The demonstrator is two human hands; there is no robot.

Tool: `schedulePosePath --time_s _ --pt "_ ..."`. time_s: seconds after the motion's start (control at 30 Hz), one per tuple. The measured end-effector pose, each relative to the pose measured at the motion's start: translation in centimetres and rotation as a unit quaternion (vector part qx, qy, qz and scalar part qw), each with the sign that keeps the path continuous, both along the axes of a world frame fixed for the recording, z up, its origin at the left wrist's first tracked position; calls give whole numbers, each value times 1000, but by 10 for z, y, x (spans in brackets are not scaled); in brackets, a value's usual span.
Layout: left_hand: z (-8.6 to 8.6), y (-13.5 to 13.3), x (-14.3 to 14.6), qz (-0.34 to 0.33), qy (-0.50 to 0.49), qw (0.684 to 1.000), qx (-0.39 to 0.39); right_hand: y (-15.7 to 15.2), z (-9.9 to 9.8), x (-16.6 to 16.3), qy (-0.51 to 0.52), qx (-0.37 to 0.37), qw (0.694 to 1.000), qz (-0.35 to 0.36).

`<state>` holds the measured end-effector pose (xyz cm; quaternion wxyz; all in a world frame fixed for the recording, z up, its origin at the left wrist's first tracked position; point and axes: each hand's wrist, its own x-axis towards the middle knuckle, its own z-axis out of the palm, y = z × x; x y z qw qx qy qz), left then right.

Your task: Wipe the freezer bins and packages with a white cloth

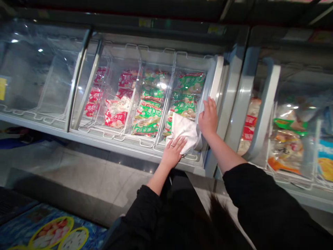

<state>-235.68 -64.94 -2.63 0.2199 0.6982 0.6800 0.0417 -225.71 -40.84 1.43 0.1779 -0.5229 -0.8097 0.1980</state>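
My left hand (174,151) is on a crumpled white cloth (184,132) at the front right corner of a chest freezer, its fingers closed over the cloth's lower edge. My right hand (208,116) lies against the pale frame (217,78) at the right side of the same freezer section, fingers stretched along it. Behind and left of the cloth are green dumpling bags (148,116) in wire compartments. Red dumpling bags (116,116) lie farther left. The cloth covers part of the bags in the rightmost compartment.
To the right, another freezer section holds orange and clear food bags (287,149). A glass-covered section (39,69) is on the left. Grey floor tiles (85,170) run below the freezer's front rim. A blue printed case (52,229) stands at the lower left.
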Motion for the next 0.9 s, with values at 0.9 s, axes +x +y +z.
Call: schedulePosePath --time_s 0.9 --pt "3 -15 -167 -45 47 997 -33 -210 -58 -113 -29 10 982 -185"
